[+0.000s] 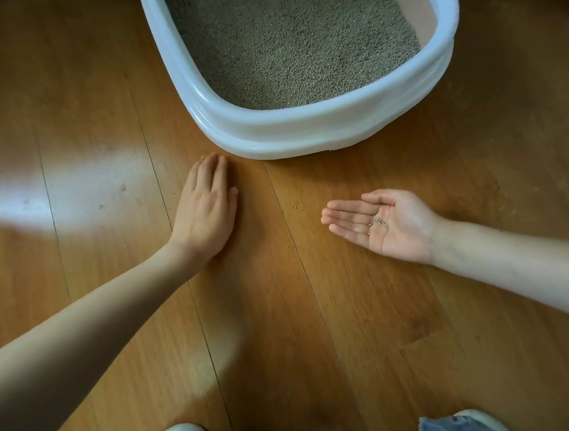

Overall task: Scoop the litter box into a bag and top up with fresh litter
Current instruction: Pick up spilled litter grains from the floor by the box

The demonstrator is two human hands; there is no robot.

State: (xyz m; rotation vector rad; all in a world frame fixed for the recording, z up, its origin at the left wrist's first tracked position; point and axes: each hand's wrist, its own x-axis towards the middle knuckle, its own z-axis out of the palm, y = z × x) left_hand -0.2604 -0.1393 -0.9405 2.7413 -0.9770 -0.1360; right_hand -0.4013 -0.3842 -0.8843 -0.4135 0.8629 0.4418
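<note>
Litter box [303, 134] runs lengthwise away; left hand [207, 208] flat on floor [111, 299], right hand [380, 224] cupping granules [378, 221].

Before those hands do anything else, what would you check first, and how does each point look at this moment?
1. Right hand palm up and flat enough to carry its load: ok.
2. Collected grains resting on that palm, none seen slipping off: ok.
3. Left hand free to sweep, palm down on the floor: ok.
4. Stray grains between the hands all picked up: not ok, a small cluster lies on the boards.
5. Litter box near enough to tip the handful into, in front of both hands: ok.
6. Bag and scoop ready nearby: cannot tell, neither is in view.
</note>
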